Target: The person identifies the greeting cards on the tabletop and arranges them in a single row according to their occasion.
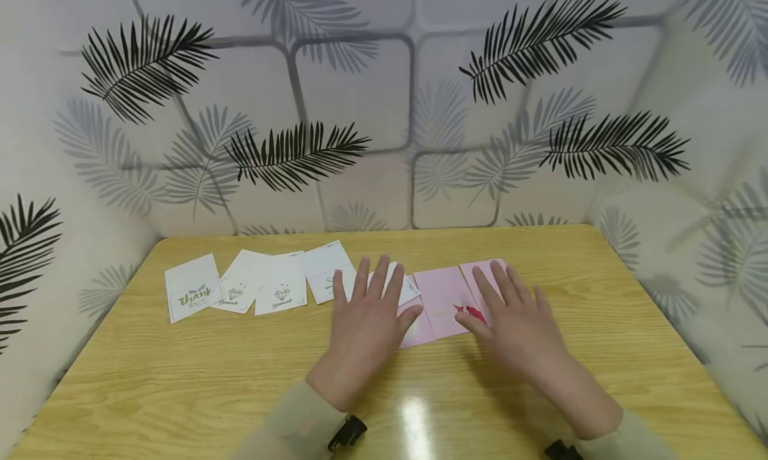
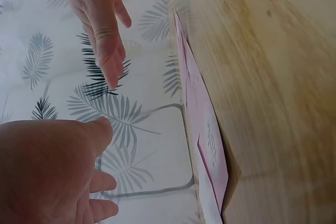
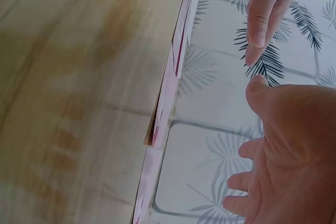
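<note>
Both hands are held over the cards with fingers spread and nothing in them. In the head view the left hand (image 1: 366,320) covers part of a white card (image 1: 408,290) and a pink card (image 1: 417,327). The right hand (image 1: 519,320) overlaps another pink card (image 1: 471,273) at the right end of the row. Between the hands lies a pink card (image 1: 438,300) with a red print by the right thumb. Both wrist views show the left hand (image 2: 52,166) and right hand (image 3: 299,145) raised above the table, apart from the flat pink cards (image 2: 202,114).
Left of the hands, several white cards lie in a row on the wooden table (image 1: 240,367): a "Thank you" card (image 1: 193,288), two cards with a gold diamond, one of them nearer (image 1: 281,283), and a folded-looking card (image 1: 327,267). A leaf-patterned wall covering (image 1: 360,180) stands behind.
</note>
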{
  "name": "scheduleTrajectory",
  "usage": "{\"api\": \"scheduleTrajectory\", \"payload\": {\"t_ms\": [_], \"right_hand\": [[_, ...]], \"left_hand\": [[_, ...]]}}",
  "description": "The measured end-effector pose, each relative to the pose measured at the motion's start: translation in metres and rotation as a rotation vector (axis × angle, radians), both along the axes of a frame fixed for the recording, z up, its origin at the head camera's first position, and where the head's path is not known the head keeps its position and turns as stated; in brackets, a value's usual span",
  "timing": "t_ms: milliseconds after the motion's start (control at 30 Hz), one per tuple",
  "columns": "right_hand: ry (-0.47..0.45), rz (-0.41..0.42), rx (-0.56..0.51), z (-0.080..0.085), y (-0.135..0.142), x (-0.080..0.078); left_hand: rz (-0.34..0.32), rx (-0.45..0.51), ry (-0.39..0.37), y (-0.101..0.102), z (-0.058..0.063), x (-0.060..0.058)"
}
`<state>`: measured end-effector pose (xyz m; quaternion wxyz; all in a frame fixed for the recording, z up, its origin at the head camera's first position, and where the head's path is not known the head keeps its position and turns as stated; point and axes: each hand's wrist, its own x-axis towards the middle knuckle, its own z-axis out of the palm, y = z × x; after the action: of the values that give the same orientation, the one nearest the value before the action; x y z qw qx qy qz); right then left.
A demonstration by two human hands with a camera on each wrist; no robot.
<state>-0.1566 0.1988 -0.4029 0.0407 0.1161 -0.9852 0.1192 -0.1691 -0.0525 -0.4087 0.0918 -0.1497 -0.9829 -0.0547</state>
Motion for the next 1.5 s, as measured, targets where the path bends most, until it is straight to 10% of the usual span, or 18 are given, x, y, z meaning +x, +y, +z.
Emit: {"api": "scheduleTrajectory", "payload": {"t_ms": [1500], "right_hand": [[-0.161,-0.053,-0.191,-0.011,0.074,-0.026]], "left_hand": [[-0.022,0.114,-0.137,0.095,-0.019,-0.03]]}}
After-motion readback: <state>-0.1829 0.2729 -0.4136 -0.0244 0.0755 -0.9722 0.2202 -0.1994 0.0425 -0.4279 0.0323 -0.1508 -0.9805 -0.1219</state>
